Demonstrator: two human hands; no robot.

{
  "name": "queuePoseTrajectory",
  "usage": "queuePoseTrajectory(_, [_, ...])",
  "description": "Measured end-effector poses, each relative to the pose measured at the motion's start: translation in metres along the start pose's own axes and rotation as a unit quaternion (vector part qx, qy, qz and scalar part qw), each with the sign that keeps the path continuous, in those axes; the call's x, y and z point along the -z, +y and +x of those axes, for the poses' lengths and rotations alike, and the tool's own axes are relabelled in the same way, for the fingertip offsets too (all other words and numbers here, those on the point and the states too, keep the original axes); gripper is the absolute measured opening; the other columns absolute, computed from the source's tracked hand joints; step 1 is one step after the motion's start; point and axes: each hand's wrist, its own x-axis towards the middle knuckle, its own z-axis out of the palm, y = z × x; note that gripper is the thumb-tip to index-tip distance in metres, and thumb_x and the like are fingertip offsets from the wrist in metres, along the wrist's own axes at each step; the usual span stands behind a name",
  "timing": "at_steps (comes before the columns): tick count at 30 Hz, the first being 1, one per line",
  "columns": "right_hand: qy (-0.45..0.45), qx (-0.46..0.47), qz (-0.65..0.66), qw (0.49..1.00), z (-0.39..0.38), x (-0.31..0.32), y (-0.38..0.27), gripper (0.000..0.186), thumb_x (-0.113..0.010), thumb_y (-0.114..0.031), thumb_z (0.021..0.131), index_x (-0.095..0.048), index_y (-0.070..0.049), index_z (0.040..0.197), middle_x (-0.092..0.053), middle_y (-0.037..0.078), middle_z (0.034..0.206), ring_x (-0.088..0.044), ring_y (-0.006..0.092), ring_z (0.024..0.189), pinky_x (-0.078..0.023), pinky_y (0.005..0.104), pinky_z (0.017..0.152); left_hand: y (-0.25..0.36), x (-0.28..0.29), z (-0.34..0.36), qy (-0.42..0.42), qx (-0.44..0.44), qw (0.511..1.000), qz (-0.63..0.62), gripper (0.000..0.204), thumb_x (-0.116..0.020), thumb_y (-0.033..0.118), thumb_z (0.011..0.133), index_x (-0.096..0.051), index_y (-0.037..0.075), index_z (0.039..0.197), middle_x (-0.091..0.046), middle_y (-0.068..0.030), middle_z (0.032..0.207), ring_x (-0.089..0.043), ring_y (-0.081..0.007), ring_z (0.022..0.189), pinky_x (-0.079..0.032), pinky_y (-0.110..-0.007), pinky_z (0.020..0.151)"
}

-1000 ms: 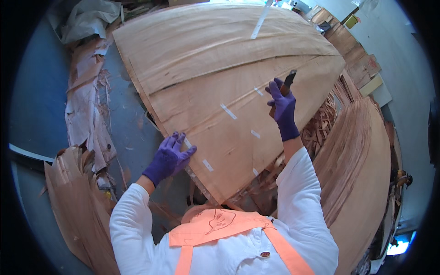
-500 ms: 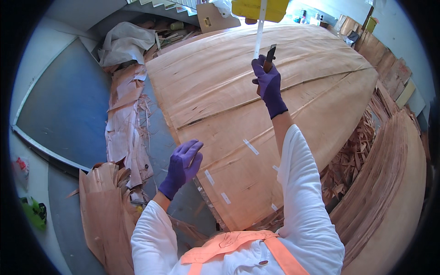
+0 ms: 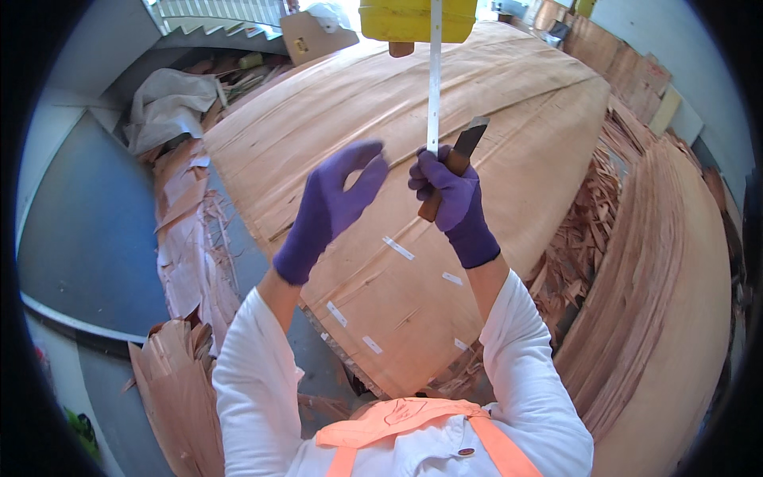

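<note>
My right hand (image 3: 449,199), in a purple glove, grips a wooden-handled knife (image 3: 466,143) with its dark blade upward, and pinches the lower end of a white tape strip (image 3: 434,87). The strip hangs from a yellow holder (image 3: 397,20) at the top centre. My left hand (image 3: 334,203), also gloved in purple, is raised just left of the strip, thumb apart from curved fingers, holding nothing. Beneath both hands lies a broad wooden veneer sheet (image 3: 536,183) with ridged seams and short white tape pieces (image 3: 397,247) on its near part.
Stacked veneer (image 3: 644,318) stands at right, beside shredded scraps (image 3: 572,238). Torn veneer strips (image 3: 179,199) lie along the left near a blue-grey panel (image 3: 87,222). A crumpled white sheet (image 3: 167,107) sits behind, below stairs (image 3: 203,32). Wooden boards (image 3: 596,48) lean at the back right.
My right hand rose from above the sheet to the hanging strip and now holds it. My left hand has left the sheet's edge and moved up toward my right.
</note>
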Motion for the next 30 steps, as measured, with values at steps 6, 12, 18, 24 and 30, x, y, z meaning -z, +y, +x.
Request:
queuePoseTrajectory(6, [0.035,0.02,-0.004,0.999,-0.046,0.0,-0.015,0.011,-0.063,-0.004,0.082,-0.057,-0.004,0.091,-0.061,0.008,0.077,-0.059,0.0173,0.062,-0.042,0.0268,0.052,0.033,-0.033,0.049,-0.144,-0.071,0.987,-0.003,0.018,-0.067,0.019,0.086,-0.066,0.001,0.085,-0.059,-0.0022,0.066,-0.051,-0.0062,0.059,-0.043,-0.026,0.052])
queuePoseTrajectory(12, [0.076,-0.056,-0.186,0.978,-0.067,-0.015,-0.022,0.01,-0.065,-0.01,0.084,-0.061,-0.004,0.091,-0.062,0.005,0.072,-0.058,0.0141,0.06,-0.04,0.024,0.052,0.025,0.022,0.066,-0.14,-0.072,0.986,-0.059,0.02,-0.063,0.021,0.089,-0.065,0.0,0.089,-0.063,0.0003,0.074,-0.053,-0.0057,0.065,-0.044,-0.024,0.058])
queuePoseTrajectory(18, [0.04,-0.167,-0.135,0.976,-0.095,0.0,0.046,0.022,-0.058,-0.017,0.09,-0.06,-0.004,0.108,-0.067,0.009,0.098,-0.066,0.0169,0.082,-0.046,0.0246,0.058,-0.068,0.102,0.004,-0.041,-0.139,0.986,-0.085,0.035,-0.065,0.02,0.087,-0.06,0.002,0.116,-0.067,-0.0128,0.101,-0.064,-0.0156,0.092,-0.053,-0.026,0.08])
queuePoseTrajectory(24, [-0.025,-0.301,-0.155,0.941,-0.099,-0.022,0.125,0.029,-0.061,-0.017,0.089,-0.06,-0.003,0.114,-0.066,0.007,0.096,-0.065,0.0134,0.081,-0.047,0.0244,0.061,-0.176,0.116,-0.165,-0.081,0.035,0.919,0.384,0.074,-0.063,0.052,0.081,-0.046,0.0,0.131,-0.045,-0.0232,0.135,-0.041,-0.035,0.129,-0.032,-0.044,0.107])
queuePoseTrajectory(30, [-0.073,-0.337,-0.173,0.922,-0.078,-0.045,0.174,0.029,-0.063,-0.016,0.087,-0.06,-0.001,0.112,-0.062,0.005,0.081,-0.06,0.0099,0.066,-0.045,0.0216,0.055,-0.199,0.092,-0.214,-0.129,0.07,0.888,0.435,0.064,-0.043,0.046,0.092,-0.038,0.003,0.138,-0.036,-0.0205,0.144,-0.03,-0.0347,0.136,-0.019,-0.045,0.113])
